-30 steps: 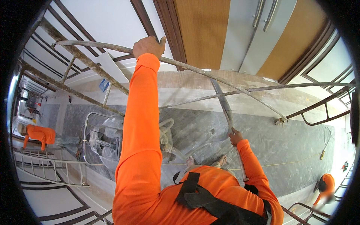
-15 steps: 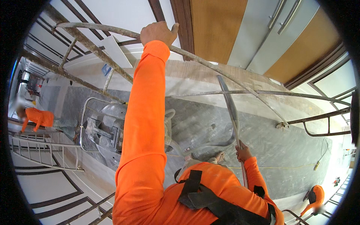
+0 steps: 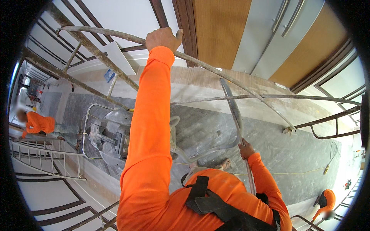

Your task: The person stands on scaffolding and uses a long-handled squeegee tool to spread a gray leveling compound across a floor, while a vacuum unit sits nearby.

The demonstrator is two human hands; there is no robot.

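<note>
A grey sheet [image 3: 285, 158] covers much of the floor between panelled walls [image 3: 52, 194]. My left hand [image 3: 163, 39] is curled over a scaffold brace [image 3: 201, 64], thumb sticking out. My right hand [image 3: 246, 149] is closed around a long grey tube [image 3: 232, 104], which reaches past the sheet's far edge. A dusty vacuum [image 3: 116, 120] stands left of my feet [image 3: 224, 164].

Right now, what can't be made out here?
Head view:
Fingertips of the left hand: hidden behind its own knuckles.
Part of the grey machine: covered by the left sleeve.
Near end of the pole: hidden behind the shirt.
Co-worker at lower right: too small to tell anything held.
</note>
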